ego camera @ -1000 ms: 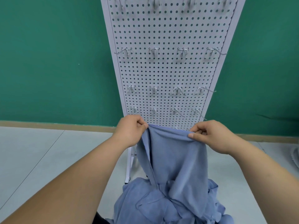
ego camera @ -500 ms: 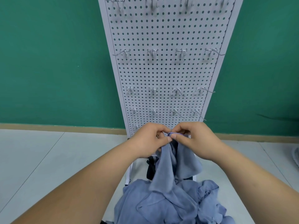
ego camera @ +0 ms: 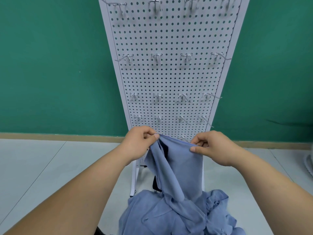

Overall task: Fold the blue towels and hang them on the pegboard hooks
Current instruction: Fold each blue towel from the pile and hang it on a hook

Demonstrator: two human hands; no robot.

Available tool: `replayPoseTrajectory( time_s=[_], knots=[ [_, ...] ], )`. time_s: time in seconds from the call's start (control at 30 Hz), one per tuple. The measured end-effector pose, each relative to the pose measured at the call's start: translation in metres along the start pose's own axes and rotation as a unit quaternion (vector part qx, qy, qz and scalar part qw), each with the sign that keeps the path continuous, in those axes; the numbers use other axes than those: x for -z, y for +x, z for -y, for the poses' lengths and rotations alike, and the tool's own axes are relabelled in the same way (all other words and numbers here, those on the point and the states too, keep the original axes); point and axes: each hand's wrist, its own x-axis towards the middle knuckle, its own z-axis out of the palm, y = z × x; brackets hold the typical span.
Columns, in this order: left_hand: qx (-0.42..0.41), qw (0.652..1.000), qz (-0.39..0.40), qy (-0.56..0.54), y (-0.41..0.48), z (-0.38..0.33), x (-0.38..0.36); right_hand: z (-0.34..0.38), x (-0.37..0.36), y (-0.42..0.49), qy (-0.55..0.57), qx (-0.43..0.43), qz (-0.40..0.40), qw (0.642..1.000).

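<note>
A blue towel hangs between my hands in front of the lower part of the white pegboard. My left hand pinches the towel's top edge at its left corner. My right hand pinches the same edge at the right. The towel drapes down with loose folds into a crumpled pile of blue towels below. Rows of metal hooks stick out of the pegboard, all bare.
The pegboard stands on white legs on a pale floor, against a green wall with a tan skirting strip. A dark object shows behind the towel near the legs. Something white sits at the right edge.
My hands were apart a second ago, came together at the towel's top edge, and have now moved apart again, spreading the edge between them.
</note>
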Motion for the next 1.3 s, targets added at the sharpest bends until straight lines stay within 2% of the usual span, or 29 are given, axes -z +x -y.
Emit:
replayPoseTrajectory(
  time_s=[0.2, 0.27, 0.47, 0.6, 0.73, 0.93, 1.13, 1.3],
  knots=[
    [0.045, 0.991, -0.116, -0.041, 0.010, 0.018, 0.017, -0.025, 0.009, -0.001, -0.101, -0.044, -0.001, 0.994],
    [0.055, 0.989, -0.135, -0.025, 0.012, 0.023, 0.020, -0.032, 0.009, 0.000, -0.089, -0.059, -0.020, 0.994],
    [0.067, 0.991, -0.118, 0.014, 0.012, 0.029, 0.018, -0.019, 0.010, -0.001, 0.063, -0.034, -0.078, 0.994],
    [0.062, 0.995, -0.079, -0.017, 0.006, 0.020, 0.014, 0.009, 0.012, -0.008, 0.239, -0.011, -0.066, 0.969],
    [0.053, 0.996, -0.041, -0.057, 0.001, 0.006, 0.008, 0.031, 0.002, -0.011, 0.306, -0.020, -0.045, 0.951],
    [0.014, 0.993, 0.002, -0.121, -0.009, -0.020, -0.006, 0.043, -0.004, -0.013, 0.279, -0.028, 0.018, 0.960],
    [-0.009, 0.989, 0.039, -0.145, -0.016, -0.031, -0.017, 0.039, -0.012, -0.008, 0.166, 0.013, -0.098, 0.981],
    [-0.019, 0.987, 0.052, -0.149, -0.017, -0.036, -0.021, 0.040, -0.013, -0.006, 0.142, 0.035, -0.148, 0.978]
  ],
)
